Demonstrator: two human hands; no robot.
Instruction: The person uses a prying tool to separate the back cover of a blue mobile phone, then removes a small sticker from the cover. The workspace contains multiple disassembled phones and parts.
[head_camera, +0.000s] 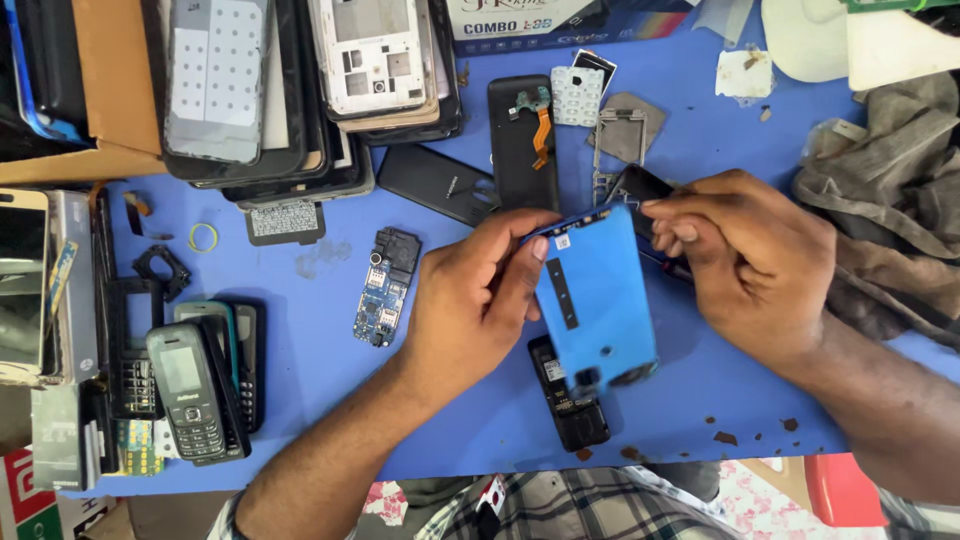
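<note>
Both my hands hold a flat blue phone panel (597, 295) tilted above the blue table (300, 400). My left hand (475, 295) pinches its upper left edge with thumb and fingers. My right hand (745, 255) grips its top right corner, fingers curled around a dark part there. Under the panel a small black keypad phone (567, 400) lies on the table.
A blue circuit board (380, 295) lies left of my left hand. Several old keypad phones (195, 385) are piled at the left. Stacked phone frames (300, 80) sit at the back, black covers (520, 140) mid-back, and a grey cloth (895, 200) at the right.
</note>
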